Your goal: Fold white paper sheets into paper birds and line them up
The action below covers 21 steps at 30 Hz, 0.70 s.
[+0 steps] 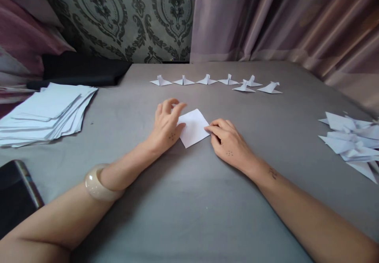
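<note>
A small white square of paper [194,126] lies turned like a diamond on the grey cloth between my hands. My left hand [169,123] is at its left corner, fingers raised and apart, with the thumb by the paper's edge. On the other side, my right hand [226,136] pinches the right corner between thumb and fingertips. Beyond them, several folded paper birds [207,79] stand in a row across the back.
A stack of white paper sheets [44,113] lies at the left, near a folded black cloth [85,69]. A dark phone [17,196] rests at the left front. Folded paper pieces [352,136] are heaped at the right edge. Curtains [266,18] hang behind the table.
</note>
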Each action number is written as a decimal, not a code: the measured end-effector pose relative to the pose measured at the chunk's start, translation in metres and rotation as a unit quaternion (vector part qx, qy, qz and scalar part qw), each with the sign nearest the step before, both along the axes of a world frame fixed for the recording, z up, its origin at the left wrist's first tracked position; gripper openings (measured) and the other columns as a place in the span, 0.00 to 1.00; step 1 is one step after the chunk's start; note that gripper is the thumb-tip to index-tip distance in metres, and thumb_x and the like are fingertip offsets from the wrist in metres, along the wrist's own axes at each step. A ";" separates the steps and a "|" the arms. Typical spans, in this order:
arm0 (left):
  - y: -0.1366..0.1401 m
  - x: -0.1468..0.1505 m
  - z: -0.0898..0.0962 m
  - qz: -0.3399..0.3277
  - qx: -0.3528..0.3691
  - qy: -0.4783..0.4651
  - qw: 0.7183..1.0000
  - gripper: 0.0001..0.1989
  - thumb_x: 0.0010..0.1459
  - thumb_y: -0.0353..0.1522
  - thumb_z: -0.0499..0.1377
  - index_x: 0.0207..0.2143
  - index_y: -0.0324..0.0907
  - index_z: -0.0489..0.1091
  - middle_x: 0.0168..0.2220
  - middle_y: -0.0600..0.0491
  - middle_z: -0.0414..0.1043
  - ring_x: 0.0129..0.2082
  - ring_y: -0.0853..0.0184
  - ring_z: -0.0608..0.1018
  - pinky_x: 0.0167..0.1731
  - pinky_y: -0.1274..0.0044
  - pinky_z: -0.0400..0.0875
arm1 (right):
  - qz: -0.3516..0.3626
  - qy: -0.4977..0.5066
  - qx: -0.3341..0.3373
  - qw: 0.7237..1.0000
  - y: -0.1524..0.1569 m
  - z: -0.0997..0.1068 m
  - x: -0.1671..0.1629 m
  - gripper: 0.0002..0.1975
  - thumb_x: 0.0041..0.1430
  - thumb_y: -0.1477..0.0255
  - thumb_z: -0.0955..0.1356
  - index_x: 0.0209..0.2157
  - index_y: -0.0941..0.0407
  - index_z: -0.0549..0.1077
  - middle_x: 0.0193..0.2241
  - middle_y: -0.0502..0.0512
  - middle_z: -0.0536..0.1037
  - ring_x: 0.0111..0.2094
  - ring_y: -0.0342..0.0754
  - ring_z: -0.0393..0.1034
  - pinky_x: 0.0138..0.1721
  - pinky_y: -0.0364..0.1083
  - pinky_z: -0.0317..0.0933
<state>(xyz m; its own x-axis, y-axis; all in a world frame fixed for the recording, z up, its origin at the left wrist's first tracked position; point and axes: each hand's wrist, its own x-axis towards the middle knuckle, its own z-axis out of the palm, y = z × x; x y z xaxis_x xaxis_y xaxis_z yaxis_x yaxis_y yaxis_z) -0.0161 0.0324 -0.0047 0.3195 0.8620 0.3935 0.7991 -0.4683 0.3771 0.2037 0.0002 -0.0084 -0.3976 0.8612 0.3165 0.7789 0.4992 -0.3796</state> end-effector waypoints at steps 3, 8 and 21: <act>-0.010 0.007 0.003 -0.113 0.006 0.066 0.991 0.09 0.64 0.35 0.53 0.42 0.43 0.71 0.46 0.49 0.74 0.48 0.59 0.72 0.52 0.63 0.58 | -0.006 0.013 0.008 1.000 0.000 -0.002 0.001 0.16 0.59 0.82 0.61 0.44 0.59 0.76 0.41 0.58 0.74 0.42 0.52 0.66 0.46 0.50 0.64; -0.026 0.018 0.009 -0.162 -0.020 0.109 0.980 0.21 0.60 0.47 0.57 0.45 0.39 0.70 0.49 0.45 0.73 0.49 0.57 0.74 0.50 0.66 0.64 | -0.014 0.023 0.011 1.000 -0.002 -0.002 0.005 0.15 0.59 0.80 0.62 0.44 0.59 0.76 0.41 0.58 0.74 0.42 0.52 0.66 0.46 0.50 0.65; -0.025 0.023 0.004 -0.094 -0.009 0.057 0.994 0.12 0.65 0.33 0.51 0.34 0.40 0.74 0.39 0.48 0.76 0.39 0.63 0.76 0.39 0.72 0.70 | -0.024 0.050 0.008 0.998 -0.005 -0.001 0.006 0.05 0.61 0.74 0.66 0.35 0.56 0.76 0.38 0.56 0.75 0.40 0.50 0.67 0.44 0.48 0.64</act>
<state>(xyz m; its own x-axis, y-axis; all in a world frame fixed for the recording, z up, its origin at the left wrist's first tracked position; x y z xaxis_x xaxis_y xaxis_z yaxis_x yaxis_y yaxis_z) 0.0065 0.0070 -0.0007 0.5181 0.7889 0.3306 0.7358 -0.6081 0.2979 0.2096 -0.0045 -0.0096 -0.3223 0.8730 0.3661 0.7605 0.4691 -0.4490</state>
